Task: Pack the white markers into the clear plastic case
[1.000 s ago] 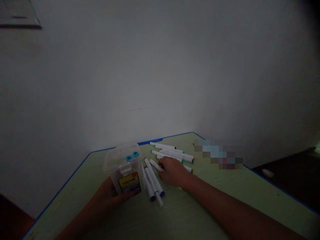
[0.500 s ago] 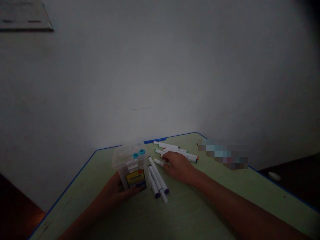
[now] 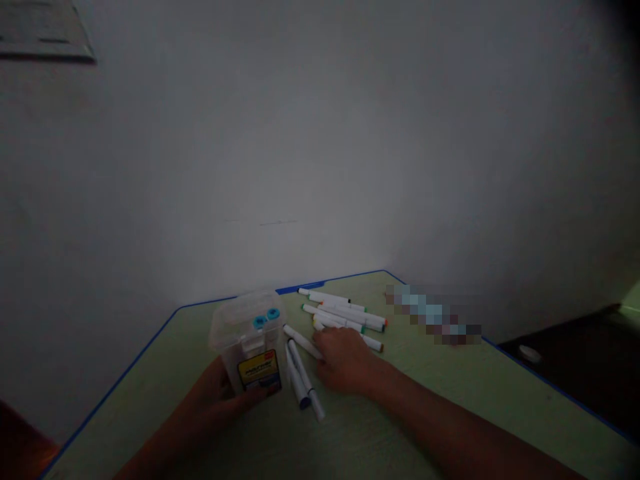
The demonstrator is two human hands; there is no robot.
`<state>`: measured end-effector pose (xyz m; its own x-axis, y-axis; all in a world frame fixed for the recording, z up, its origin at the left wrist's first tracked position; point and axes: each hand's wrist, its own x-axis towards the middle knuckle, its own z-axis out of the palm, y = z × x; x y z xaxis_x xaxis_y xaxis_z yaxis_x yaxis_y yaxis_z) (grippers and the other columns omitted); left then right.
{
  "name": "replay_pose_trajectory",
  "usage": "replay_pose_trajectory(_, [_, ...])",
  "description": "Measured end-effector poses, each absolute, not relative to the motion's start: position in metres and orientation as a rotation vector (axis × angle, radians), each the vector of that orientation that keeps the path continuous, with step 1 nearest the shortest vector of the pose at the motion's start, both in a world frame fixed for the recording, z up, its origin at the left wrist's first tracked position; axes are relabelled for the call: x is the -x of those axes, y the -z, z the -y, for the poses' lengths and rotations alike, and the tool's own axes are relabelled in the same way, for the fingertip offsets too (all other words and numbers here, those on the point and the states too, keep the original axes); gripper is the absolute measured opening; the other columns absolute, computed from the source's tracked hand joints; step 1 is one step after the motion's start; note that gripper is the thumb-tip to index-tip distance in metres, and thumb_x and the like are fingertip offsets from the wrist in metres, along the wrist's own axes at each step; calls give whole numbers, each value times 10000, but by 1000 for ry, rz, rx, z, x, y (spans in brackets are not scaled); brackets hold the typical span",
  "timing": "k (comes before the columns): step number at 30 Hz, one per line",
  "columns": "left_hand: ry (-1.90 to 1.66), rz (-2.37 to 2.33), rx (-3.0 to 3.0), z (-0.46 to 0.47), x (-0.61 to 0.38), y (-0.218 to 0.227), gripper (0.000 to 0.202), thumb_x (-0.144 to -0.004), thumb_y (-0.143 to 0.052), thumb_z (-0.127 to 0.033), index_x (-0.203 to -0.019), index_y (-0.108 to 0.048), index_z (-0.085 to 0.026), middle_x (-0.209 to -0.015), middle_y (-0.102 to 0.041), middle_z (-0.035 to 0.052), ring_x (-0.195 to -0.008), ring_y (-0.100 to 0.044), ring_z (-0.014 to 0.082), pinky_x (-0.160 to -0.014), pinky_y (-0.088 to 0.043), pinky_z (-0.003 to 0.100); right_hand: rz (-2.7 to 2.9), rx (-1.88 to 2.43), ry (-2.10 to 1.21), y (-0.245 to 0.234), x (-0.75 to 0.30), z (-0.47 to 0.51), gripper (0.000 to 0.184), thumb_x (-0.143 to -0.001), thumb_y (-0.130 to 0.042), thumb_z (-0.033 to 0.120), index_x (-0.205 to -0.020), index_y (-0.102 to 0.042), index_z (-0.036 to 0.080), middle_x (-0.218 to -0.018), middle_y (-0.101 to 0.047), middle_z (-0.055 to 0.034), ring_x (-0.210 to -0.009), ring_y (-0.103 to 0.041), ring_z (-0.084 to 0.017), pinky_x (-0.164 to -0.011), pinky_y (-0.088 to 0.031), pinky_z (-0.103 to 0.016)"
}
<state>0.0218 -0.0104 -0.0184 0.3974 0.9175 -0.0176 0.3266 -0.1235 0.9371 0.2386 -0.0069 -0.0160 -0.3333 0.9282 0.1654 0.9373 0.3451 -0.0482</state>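
My left hand [image 3: 215, 393] is wrapped around a clear plastic marker box [image 3: 231, 333] with a yellow and black label on its front. Two blue marker ends show inside the box, at its right side. My right hand [image 3: 345, 360] lies low over the table, its fingers closed on the near end of a white marker [image 3: 301, 341]. That marker slants from the box toward my palm, which hides its near end. Two more white markers [image 3: 299, 377] lie between the box and my right hand. Behind the right hand is a loose group of several white markers [image 3: 350, 312] with coloured ends.
The light green table [image 3: 165, 373] has a blue edge and stands against a grey wall [image 3: 300, 147]. A blurred, pixelated object [image 3: 430, 313] lies near its right edge. A framed board [image 3: 45, 33] hangs at upper left. A small pale object [image 3: 530, 354] is beyond the table on the right.
My right hand has moved from the yellow-ended marker toward me and onto a nearer marker, which has turned. Some markers in the group have shifted. My left hand still holds the box.
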Motion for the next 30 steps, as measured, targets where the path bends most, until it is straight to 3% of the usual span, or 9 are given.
replay_pose_trajectory(9, [-647, -1305, -1705, 1, -14, 24, 466, -631, -628, -456, -1039, -571, -237, -1043, -636, 31, -933, -596, 255, -850, -478, 366, 2445, 1689, 85, 10, -238, 8, 190, -661, -510, 224, -789, -610, 124, -756, -638, -112, -685, -604, -229, -547, -457, -293])
replay_pose_trajectory(24, [-670, -1359, -1691, 1, -18, 20, 463, -525, -669, -493, -917, -641, -248, -956, -673, 27, -913, -601, 290, -813, -499, 365, 2499, 1725, 25, 2, -239, 10, 214, -659, -539, 255, -785, -643, 118, -765, -644, -127, -697, -609, -239, -555, -473, -299])
replay_pose_trajectory(30, [-694, -1373, -1727, -1, -16, 23, 441, -548, -660, -494, -911, -636, -244, -971, -667, 26, -927, -596, 280, -811, -501, 358, 2511, 1717, 34, 2, -240, 9, 206, -658, -538, 225, -805, -637, 121, -785, -643, -123, -703, -609, -237, -555, -481, -307])
